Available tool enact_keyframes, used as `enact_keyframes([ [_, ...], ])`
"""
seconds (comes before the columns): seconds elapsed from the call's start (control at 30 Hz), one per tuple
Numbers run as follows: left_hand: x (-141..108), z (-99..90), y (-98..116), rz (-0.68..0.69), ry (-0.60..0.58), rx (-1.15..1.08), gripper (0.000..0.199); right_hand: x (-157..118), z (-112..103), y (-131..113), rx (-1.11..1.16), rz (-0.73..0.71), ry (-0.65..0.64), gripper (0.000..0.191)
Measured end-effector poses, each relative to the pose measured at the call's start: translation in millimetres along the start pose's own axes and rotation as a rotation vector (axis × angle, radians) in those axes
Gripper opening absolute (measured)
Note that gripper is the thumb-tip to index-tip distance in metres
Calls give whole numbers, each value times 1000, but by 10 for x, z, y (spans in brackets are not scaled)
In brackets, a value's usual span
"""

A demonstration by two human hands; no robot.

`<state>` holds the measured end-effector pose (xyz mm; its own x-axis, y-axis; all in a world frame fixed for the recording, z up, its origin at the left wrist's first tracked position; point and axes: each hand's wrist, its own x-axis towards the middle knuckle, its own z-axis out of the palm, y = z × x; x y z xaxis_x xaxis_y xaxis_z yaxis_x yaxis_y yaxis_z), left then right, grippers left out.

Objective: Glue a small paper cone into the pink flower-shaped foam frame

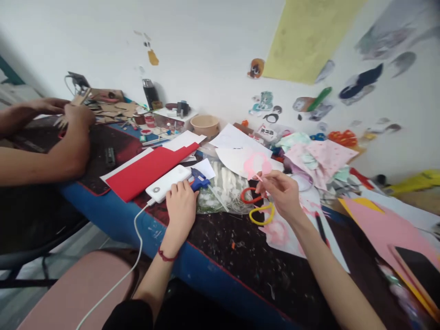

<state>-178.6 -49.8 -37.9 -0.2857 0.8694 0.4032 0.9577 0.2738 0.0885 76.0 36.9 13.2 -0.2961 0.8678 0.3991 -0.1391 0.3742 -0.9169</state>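
Note:
My left hand (pixel 181 202) lies palm down with its fingers curled, apparently round the handle of a blue glue gun (pixel 199 179); the handle itself is hidden. A clear glue stick (pixel 218 197) slants out of the gun's rear. Just beyond my fingers is a white power-bank-like device (pixel 164 187) with a cable. Raised over the table, my right hand (pixel 280 190) pinches a thin pink ring-shaped cutout (pixel 248 167) between thumb and fingertips. Below that hand are scissors with one red and one yellow handle loop (pixel 261 214), their blades hidden, and a pink-stained white sheet (pixel 287 240).
A red sheet (pixel 151 169) and a plastic bag of white material (pixel 225 183) lie mid-table. Crumpled pink cloth (pixel 319 160) is at the right, near a phone (pixel 417 270). At the left another person's forearm (pixel 74 146) reaches over the table. A bottle (pixel 150 93) stands behind.

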Motion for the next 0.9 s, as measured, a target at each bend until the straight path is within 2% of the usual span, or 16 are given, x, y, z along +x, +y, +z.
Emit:
enact_keyframes([
  [0.1, 36, 128, -52, 44, -8, -20, 31, 176, 106, 189, 3, 42, -27, 15],
  [0.17, 35, 185, -69, 74, 7, -44, 38, 277, 197, 298, 7, 60, -37, 17],
  [0.37, -13, 202, -90, 136, 46, -166, 48, 478, 401, 512, 42, 60, -27, 19],
  [0.5, -32, 157, -91, 205, 18, -301, 48, 491, 392, 544, 49, 56, 15, 18],
  [0.67, -79, 73, -12, 290, -93, -436, 44, 418, 316, 540, 19, 92, 32, 19],
  [0.9, -149, 116, 47, 270, -144, -524, 42, 316, 299, 677, -54, 193, 16, 24],
])
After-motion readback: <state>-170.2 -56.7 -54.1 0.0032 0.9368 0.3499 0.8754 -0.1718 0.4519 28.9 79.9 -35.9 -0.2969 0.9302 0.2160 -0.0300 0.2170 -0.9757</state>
